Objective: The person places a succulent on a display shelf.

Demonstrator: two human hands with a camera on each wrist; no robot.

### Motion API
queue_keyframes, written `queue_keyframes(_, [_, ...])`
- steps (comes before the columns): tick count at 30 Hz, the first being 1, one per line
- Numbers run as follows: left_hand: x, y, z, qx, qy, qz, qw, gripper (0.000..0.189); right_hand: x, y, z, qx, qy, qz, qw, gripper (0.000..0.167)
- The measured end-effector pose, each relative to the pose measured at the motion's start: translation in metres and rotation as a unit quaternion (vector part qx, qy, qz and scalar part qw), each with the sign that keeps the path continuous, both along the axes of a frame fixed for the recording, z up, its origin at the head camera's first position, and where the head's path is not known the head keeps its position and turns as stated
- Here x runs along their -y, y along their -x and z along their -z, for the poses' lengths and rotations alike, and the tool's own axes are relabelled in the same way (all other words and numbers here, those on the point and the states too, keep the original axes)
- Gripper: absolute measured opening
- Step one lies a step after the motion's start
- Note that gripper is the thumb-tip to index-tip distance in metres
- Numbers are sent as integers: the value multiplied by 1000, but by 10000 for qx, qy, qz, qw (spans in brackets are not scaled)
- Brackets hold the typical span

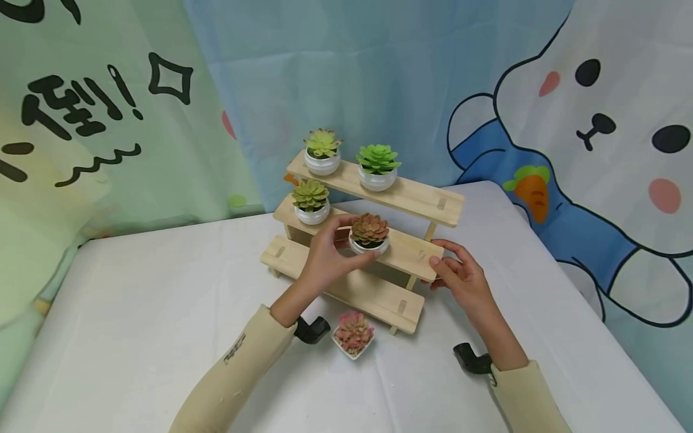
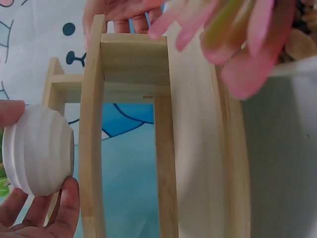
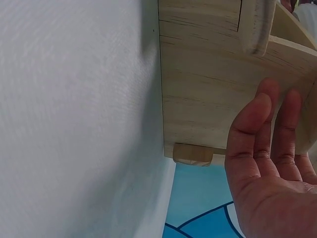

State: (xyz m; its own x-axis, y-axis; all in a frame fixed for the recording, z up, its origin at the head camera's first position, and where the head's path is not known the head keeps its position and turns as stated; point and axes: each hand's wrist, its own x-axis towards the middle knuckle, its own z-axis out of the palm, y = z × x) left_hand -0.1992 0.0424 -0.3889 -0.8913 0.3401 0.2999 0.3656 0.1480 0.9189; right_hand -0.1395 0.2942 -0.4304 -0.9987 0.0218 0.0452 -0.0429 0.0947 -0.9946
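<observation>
My left hand (image 1: pixel 332 249) holds a small white pot with a reddish-brown succulent (image 1: pixel 370 230), thumb on one side and fingers on the other. In the left wrist view the base of the white pot (image 2: pixel 42 151) sits very close to the middle tier of a wooden three-tier plant stand (image 1: pixel 346 282); whether it touches cannot be told. At the right end of that tier, my right hand (image 1: pixel 460 273) grips the board, its thumb on top and other fingers partly hidden. The right wrist view shows curved fingers (image 3: pixel 287 129) by the stand's wood.
Two green succulents (image 1: pixel 322 144) (image 1: pixel 378 159) in white pots stand on the top tier. Another green succulent (image 1: pixel 311 195) is at the middle tier's left end. A pink succulent (image 1: pixel 353 334) in an angular white pot sits on the white-covered table (image 1: pixel 162 313) before the stand. A printed curtain (image 1: pixel 346 72) hangs behind.
</observation>
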Motion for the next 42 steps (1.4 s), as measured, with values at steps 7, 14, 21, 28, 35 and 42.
queue_keyframes(7, [-6, 6, -1, 40, -12, 60, 10000, 60, 1, 0, -1, 14, 33, -9, 10000, 31])
queue_keyframes(14, [-11, 10, -2, 230, -91, 81, 9997, 60, 2, 0, -2, 36, 11, 3, 10000, 32])
queue_keyframes(21, [-12, 9, -4, 379, -87, 89, 9992, 60, 4, 0, -3, 84, -80, 41, 9999, 34])
queue_keyframes(28, [-13, 9, -4, 449, 41, 40, 9990, 60, 3, 0, -3, 124, -91, 25, 9999, 35])
queue_keyframes(35, [-14, 9, -5, 400, 86, 63, 9991, 58, 1, 0, -2, 27, -43, 14, 10000, 31])
queue_keyframes(42, [-13, 11, -5, 451, 154, 196, 9987, 58, 1, 0, -2, 24, 18, -27, 10000, 31])
